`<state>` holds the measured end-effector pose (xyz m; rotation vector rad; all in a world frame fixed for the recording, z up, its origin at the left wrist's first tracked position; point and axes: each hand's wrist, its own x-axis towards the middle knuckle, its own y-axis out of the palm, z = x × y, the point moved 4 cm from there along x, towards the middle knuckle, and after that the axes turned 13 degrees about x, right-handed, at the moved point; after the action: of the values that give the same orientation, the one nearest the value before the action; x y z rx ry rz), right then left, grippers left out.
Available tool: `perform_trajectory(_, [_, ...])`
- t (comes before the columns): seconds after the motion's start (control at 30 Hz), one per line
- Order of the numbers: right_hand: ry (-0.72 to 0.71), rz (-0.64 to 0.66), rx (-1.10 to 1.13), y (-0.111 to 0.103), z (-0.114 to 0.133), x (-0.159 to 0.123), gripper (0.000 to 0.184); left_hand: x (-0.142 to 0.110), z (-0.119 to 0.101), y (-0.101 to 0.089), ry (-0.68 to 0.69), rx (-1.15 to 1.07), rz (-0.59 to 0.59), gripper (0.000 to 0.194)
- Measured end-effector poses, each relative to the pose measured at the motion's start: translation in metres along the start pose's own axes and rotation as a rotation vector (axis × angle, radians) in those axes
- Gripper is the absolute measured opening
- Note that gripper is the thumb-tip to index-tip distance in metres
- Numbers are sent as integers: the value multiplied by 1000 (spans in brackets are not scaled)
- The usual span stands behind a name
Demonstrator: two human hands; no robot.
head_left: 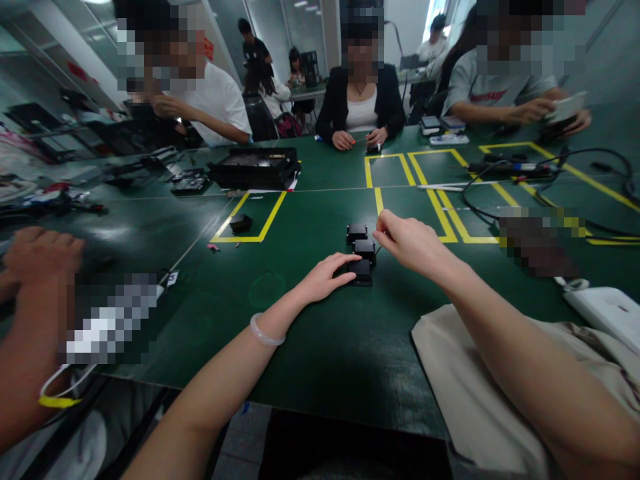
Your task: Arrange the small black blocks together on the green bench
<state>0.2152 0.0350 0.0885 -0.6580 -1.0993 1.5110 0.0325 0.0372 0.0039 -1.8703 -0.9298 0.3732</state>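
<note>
The left hand [333, 275] is loosely open, its fingertips resting on the near black block [361, 273]. The right hand [407, 240] is curled beside the middle block [365, 249]; I cannot tell if it grips something. The far block [357, 232] lies on the green bench [320, 353], at twelve o'clock from the others.

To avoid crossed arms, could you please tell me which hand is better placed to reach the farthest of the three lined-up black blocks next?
Right, probably: the right hand is close beside the far block, while the left hand touches the near block.
</note>
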Motion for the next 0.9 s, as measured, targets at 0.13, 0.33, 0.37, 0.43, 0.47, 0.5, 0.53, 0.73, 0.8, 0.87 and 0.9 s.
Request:
perform_trajectory(0.13, [-2, 15, 57, 1, -2, 1, 23, 0, 1, 0, 2, -6, -6, 40])
perform_trajectory(0.33, [-4, -23, 40, 1, 2, 1, 22, 0, 1, 1, 4, 3, 0, 40])
perform_trajectory(0.37, [2, -29, 26, 1, 2, 1, 24, 0, 0, 1, 4, 3, -1, 40])
perform_trajectory(0.43, [11, -36, 13, 1, 1, 1, 24, 0, 0, 1, 4, 1, -2, 40])
perform_trajectory(0.47, [11, -36, 16, 2, 1, 1, 22, 0, 0, 1, 4, -1, -2, 40])
perform_trajectory(0.5, [9, -34, 23, 2, 0, 1, 20, 0, 0, 1, 4, -3, -3, 41])
perform_trajectory(0.53, [5, -30, 32, 2, -1, 1, 19, 0, 0, 0, 3, -6, -3, 41])
perform_trajectory(0.73, [-16, -32, 70, 4, -3, 2, 16, 0, -1, 0, 11, -18, -1, 40])
perform_trajectory(0.8, [-5, -44, 58, 3, -2, 2, 21, 0, 0, 0, 7, -13, 3, 40])
perform_trajectory(0.87, [11, -50, 29, 3, -1, 2, 25, 0, 0, 0, 5, -8, 3, 41])
perform_trajectory(0.9, [16, -49, 17, 3, 0, 2, 25, 0, 1, 0, 6, -7, 0, 41])
